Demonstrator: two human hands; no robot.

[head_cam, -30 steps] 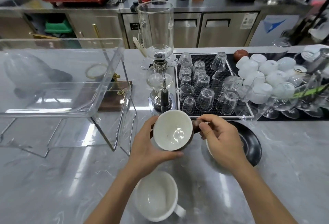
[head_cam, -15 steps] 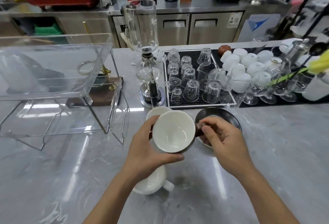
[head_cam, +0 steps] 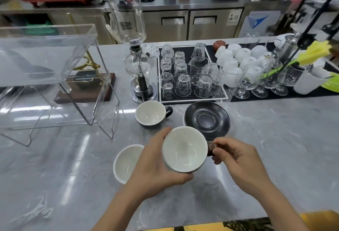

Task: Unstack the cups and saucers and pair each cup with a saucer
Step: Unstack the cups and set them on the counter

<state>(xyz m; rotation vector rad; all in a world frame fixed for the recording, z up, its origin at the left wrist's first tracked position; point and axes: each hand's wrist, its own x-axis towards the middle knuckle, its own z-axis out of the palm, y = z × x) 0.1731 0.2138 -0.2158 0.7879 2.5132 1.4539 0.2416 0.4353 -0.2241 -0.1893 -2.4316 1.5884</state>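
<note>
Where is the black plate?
The black saucer sits on the counter, right of the black cup, just in front of the glass tray.

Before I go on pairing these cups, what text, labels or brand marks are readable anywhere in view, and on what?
Nothing reads clearly.
Siphon coffee maker's upper glass chamber: a dark printed block and a small mark near the rim, both too blurred.
White sticker on the steel cabinet door: print too small.
Blue triangular logo on the white panel: no legible words.
Cup in the hands and black saucer: no markings visible.
</note>
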